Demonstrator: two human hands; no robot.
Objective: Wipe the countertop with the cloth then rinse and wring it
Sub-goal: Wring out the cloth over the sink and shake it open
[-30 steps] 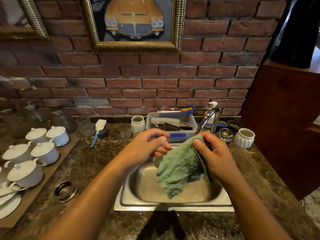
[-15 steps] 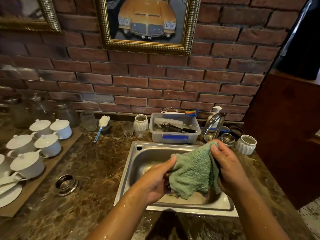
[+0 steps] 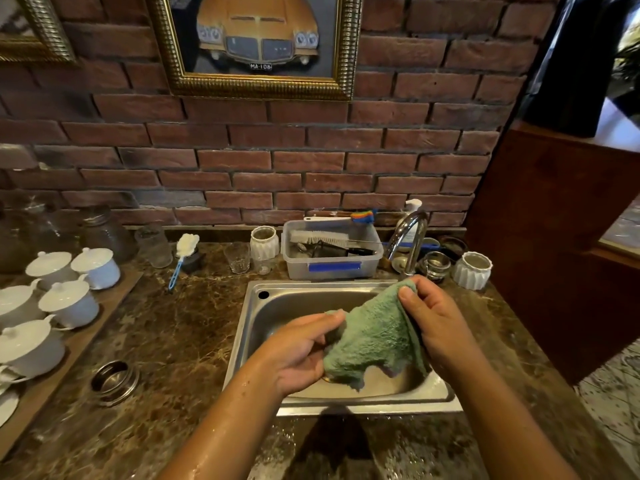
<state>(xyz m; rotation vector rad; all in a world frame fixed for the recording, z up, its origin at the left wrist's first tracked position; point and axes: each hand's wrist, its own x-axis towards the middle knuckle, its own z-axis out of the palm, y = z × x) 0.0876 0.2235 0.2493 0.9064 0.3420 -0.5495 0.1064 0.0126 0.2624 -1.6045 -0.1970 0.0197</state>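
- Head view, against half a second ago: the left hand (image 3: 300, 355) has gone from reaching flat at the cloth (image 3: 377, 336) to gripping its left edge, thumb on top and fingers curled beneath. A second ago it was up near the cloth's top corner.
- The right hand (image 3: 437, 323) keeps its place, thumb and fingers pinching the cloth's top corner just below the faucet (image 3: 411, 237).
- The cloth hangs stretched between both hands over the sink (image 3: 258, 327), toward its front right part. Its lower hem dangles close to the basin floor; whether it touches is hard to tell.
- The cloth is green, thick, nubbly terry with a ragged lower edge. The sink is brushed steel, rectangular with rounded corners, set into the mottled brown stone countertop (image 3: 173, 341), which glistens with droplets along its front edge. Both forearms look wet.
- At the counter's back edge behind the sink stands a translucent plastic tub (image 3: 332, 263) with a blue strip, holding a bristle brush (image 3: 318, 236). A fluted white cup (image 3: 472, 270) sits near the back right corner.
- White lidded cups (image 3: 69, 303) sit on a wooden board (image 3: 104, 313) at the left edge, partly cut off by the frame.
- The left fingers under the cloth are hidden, and the glass jars at the back left are blurred.
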